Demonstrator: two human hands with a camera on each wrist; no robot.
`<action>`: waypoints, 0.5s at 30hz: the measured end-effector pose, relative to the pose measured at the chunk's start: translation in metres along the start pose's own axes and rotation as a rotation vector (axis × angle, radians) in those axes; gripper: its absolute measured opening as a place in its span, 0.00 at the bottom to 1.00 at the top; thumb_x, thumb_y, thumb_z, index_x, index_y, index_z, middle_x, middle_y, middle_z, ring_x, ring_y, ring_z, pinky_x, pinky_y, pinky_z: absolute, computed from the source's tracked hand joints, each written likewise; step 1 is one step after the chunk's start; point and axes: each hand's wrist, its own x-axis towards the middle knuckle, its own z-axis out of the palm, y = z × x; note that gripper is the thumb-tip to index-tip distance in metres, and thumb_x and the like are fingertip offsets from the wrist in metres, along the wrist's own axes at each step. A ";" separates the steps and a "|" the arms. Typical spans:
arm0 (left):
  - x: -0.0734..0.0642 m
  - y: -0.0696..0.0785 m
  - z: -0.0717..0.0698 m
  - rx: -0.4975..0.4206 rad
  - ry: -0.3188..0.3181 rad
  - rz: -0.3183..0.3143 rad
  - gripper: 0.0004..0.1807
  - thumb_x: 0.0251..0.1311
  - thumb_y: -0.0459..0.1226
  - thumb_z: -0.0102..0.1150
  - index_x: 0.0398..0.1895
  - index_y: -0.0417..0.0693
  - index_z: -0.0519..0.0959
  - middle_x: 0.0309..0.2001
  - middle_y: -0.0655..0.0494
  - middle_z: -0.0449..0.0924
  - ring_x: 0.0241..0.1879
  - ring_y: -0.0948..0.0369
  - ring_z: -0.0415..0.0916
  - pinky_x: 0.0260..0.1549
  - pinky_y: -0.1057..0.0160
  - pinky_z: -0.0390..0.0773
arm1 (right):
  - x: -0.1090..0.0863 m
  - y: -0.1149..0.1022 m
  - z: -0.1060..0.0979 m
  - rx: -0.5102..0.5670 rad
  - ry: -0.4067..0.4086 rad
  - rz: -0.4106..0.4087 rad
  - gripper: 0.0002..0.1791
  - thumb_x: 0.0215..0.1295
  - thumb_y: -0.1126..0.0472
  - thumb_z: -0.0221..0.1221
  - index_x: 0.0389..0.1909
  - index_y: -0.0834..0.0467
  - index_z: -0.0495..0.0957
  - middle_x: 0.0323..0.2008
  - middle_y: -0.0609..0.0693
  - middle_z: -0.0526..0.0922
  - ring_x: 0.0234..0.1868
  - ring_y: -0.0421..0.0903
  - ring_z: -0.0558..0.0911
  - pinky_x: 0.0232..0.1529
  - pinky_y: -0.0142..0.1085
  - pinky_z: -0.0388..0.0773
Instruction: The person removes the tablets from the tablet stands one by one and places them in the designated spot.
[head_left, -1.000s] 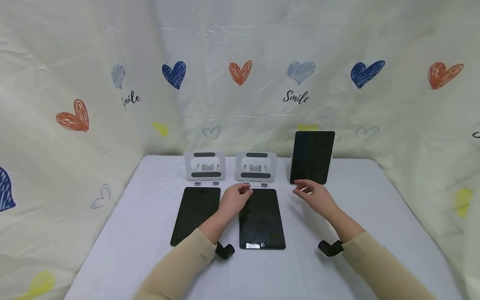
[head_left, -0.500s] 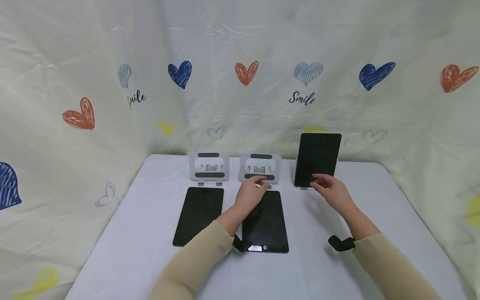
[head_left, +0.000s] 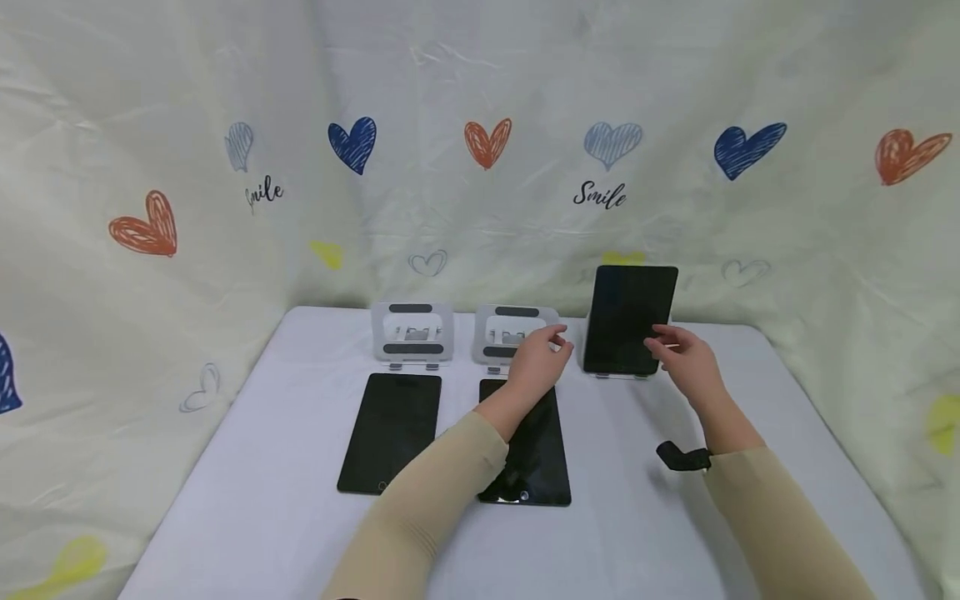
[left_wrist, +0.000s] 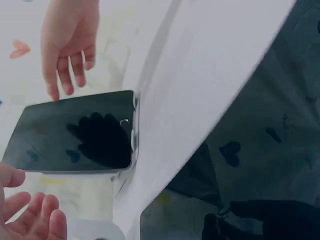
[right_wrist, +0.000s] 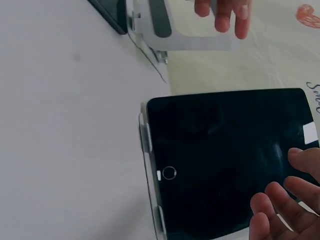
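Left hand (head_left: pixel 536 362) and right hand (head_left: pixel 691 367) — both relaxed, free — flank the propped black tablet (head_left: pixel 626 317).

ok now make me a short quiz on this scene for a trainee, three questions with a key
1. Count: how many tablets lie flat on the white table?
2. True or false: the left hand is gripping a tablet.
3. Name it: what is the right hand nearest to?

Key:
1. Two.
2. False; it holds nothing and is close to the middle stand.
3. The propped tablet, which leans on the right-hand stand; the hand is at its right edge.
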 end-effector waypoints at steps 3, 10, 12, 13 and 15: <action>0.009 0.003 0.007 0.028 -0.001 0.008 0.21 0.70 0.46 0.56 0.64 0.56 0.77 0.45 0.64 0.81 0.34 0.66 0.74 0.35 0.65 0.75 | 0.008 0.000 -0.003 0.000 0.012 0.020 0.33 0.74 0.45 0.53 0.71 0.61 0.66 0.55 0.63 0.76 0.51 0.54 0.77 0.34 0.22 0.73; 0.025 0.009 0.017 0.016 0.000 -0.019 0.22 0.70 0.46 0.55 0.67 0.57 0.74 0.47 0.63 0.80 0.44 0.64 0.76 0.42 0.63 0.77 | 0.023 -0.005 -0.012 0.019 0.071 0.072 0.33 0.73 0.44 0.52 0.71 0.60 0.65 0.58 0.64 0.74 0.53 0.57 0.77 0.37 0.27 0.74; 0.029 0.011 0.018 0.014 -0.016 -0.027 0.24 0.70 0.46 0.55 0.68 0.57 0.73 0.49 0.63 0.80 0.47 0.63 0.77 0.44 0.62 0.78 | 0.026 -0.007 -0.012 0.021 0.082 0.093 0.34 0.73 0.43 0.52 0.72 0.59 0.64 0.58 0.64 0.74 0.54 0.58 0.77 0.40 0.31 0.75; 0.031 0.013 0.018 0.015 -0.026 -0.035 0.25 0.70 0.46 0.55 0.69 0.58 0.72 0.50 0.62 0.80 0.47 0.63 0.77 0.44 0.63 0.78 | 0.028 -0.007 -0.013 0.024 0.089 0.104 0.35 0.73 0.43 0.52 0.73 0.59 0.63 0.59 0.64 0.74 0.54 0.58 0.77 0.41 0.32 0.75; 0.035 0.016 0.019 -0.001 -0.047 -0.046 0.26 0.70 0.46 0.56 0.71 0.58 0.70 0.52 0.61 0.80 0.47 0.62 0.77 0.43 0.63 0.78 | 0.031 -0.007 -0.012 0.031 0.107 0.120 0.35 0.73 0.43 0.52 0.73 0.58 0.62 0.59 0.64 0.74 0.54 0.58 0.77 0.43 0.34 0.75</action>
